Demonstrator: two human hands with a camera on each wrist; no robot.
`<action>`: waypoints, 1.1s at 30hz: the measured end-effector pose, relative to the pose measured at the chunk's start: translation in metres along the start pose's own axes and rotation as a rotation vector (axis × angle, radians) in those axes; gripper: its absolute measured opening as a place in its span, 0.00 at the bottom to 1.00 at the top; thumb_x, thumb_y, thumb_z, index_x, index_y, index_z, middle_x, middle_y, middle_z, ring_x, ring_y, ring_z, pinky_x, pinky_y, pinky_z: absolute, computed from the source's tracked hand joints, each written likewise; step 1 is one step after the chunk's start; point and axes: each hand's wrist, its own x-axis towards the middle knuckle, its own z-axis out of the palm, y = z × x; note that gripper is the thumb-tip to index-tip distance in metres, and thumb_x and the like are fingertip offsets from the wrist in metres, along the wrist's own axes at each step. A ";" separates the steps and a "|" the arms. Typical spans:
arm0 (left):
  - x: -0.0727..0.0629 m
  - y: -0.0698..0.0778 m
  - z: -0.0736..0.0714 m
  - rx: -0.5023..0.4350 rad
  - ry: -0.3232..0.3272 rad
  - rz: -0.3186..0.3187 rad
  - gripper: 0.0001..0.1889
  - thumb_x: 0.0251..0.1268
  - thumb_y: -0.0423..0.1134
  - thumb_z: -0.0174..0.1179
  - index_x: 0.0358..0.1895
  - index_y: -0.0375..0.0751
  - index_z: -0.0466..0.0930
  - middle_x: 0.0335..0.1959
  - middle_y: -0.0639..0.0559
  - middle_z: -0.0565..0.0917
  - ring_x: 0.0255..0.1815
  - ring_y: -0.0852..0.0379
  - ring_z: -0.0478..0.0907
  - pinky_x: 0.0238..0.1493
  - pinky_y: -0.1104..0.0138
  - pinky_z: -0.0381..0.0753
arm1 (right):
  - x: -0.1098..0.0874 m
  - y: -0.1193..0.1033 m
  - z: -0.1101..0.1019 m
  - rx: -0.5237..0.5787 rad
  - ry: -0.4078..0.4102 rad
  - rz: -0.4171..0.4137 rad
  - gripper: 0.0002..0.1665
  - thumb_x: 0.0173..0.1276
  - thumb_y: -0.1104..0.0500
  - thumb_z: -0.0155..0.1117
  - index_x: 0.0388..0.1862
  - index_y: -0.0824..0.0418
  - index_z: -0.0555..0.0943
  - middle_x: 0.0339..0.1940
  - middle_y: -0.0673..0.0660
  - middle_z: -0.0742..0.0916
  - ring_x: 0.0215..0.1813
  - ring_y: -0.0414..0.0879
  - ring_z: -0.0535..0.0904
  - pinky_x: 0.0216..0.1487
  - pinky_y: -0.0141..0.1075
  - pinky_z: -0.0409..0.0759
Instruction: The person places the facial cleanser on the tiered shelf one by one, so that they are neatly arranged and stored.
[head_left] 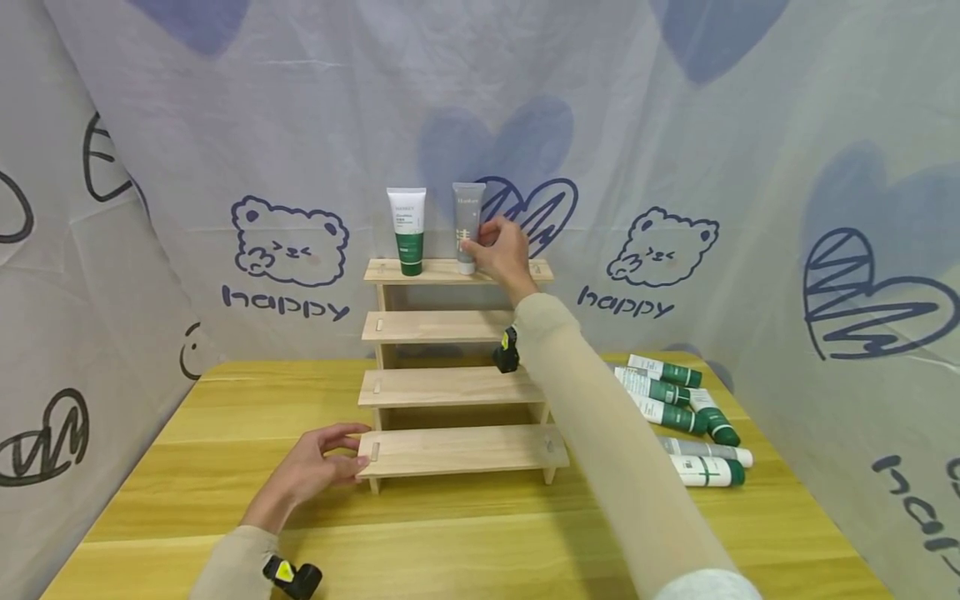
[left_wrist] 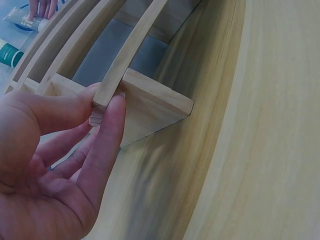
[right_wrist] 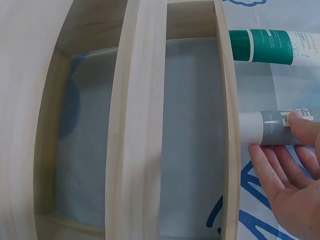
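On the top step of a wooden tiered rack (head_left: 457,457), a grey tube (head_left: 467,218) stands upright on its cap, pinched between the thumb and fingers of my right hand (head_left: 504,254). To its left a white and green tube (head_left: 408,225) also stands cap down. My left hand (head_left: 318,462) pinches the left end of the lowest step; in the left wrist view its thumb and forefinger grip the board's edge (left_wrist: 102,95). The right wrist view shows the grey tube's pale cap (right_wrist: 250,127) at the top board's edge (right_wrist: 229,125).
Right of the rack, several white and green tubes (head_left: 663,392) lie in a loose pile on the wooden table (head_left: 450,550), with a grey tube (head_left: 712,452) among them. A printed cloth (head_left: 315,125) hangs close behind the rack and along both sides.
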 end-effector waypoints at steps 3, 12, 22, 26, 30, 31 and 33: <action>0.001 0.000 0.000 0.000 0.001 -0.006 0.32 0.69 0.32 0.66 0.74 0.31 0.67 0.59 0.33 0.79 0.46 0.53 0.86 0.46 0.62 0.91 | -0.001 0.000 -0.002 0.002 -0.023 0.003 0.21 0.66 0.58 0.76 0.52 0.69 0.82 0.51 0.66 0.89 0.52 0.55 0.84 0.59 0.43 0.83; 0.001 -0.001 0.001 0.009 0.010 -0.013 0.32 0.69 0.32 0.66 0.74 0.31 0.67 0.60 0.33 0.79 0.46 0.54 0.86 0.46 0.63 0.91 | -0.007 0.007 -0.020 -0.006 -0.075 -0.004 0.23 0.66 0.54 0.76 0.53 0.67 0.83 0.52 0.64 0.89 0.51 0.54 0.85 0.53 0.40 0.87; 0.000 -0.001 -0.001 0.013 0.006 -0.007 0.32 0.70 0.32 0.66 0.74 0.31 0.67 0.59 0.32 0.79 0.45 0.54 0.86 0.46 0.63 0.91 | -0.013 0.013 -0.048 0.052 -0.161 0.068 0.25 0.68 0.57 0.74 0.59 0.67 0.80 0.56 0.64 0.86 0.54 0.56 0.85 0.50 0.39 0.90; 0.000 0.000 0.000 0.015 0.009 -0.014 0.32 0.69 0.32 0.66 0.74 0.32 0.67 0.60 0.32 0.79 0.46 0.53 0.86 0.47 0.63 0.91 | -0.017 0.017 -0.060 0.098 -0.189 0.086 0.25 0.68 0.60 0.74 0.59 0.69 0.79 0.56 0.66 0.85 0.52 0.57 0.86 0.51 0.41 0.91; 0.000 0.001 0.001 0.015 0.019 -0.025 0.32 0.69 0.33 0.67 0.74 0.33 0.68 0.61 0.32 0.78 0.46 0.53 0.86 0.48 0.63 0.91 | -0.022 0.023 -0.073 0.115 -0.219 0.089 0.27 0.68 0.61 0.74 0.61 0.72 0.78 0.56 0.67 0.85 0.48 0.54 0.85 0.54 0.44 0.90; 0.000 0.001 0.001 0.012 0.023 -0.029 0.32 0.69 0.32 0.67 0.74 0.33 0.68 0.61 0.33 0.78 0.46 0.53 0.86 0.48 0.63 0.91 | -0.024 0.025 -0.076 0.104 -0.225 0.089 0.27 0.68 0.60 0.74 0.61 0.72 0.78 0.56 0.67 0.85 0.48 0.53 0.85 0.54 0.45 0.90; 0.000 0.000 0.001 0.016 0.023 -0.026 0.32 0.69 0.32 0.66 0.74 0.33 0.68 0.61 0.32 0.78 0.46 0.53 0.86 0.48 0.63 0.91 | -0.026 0.029 -0.081 0.082 -0.236 0.090 0.28 0.68 0.60 0.73 0.62 0.71 0.77 0.57 0.67 0.85 0.47 0.52 0.86 0.54 0.45 0.90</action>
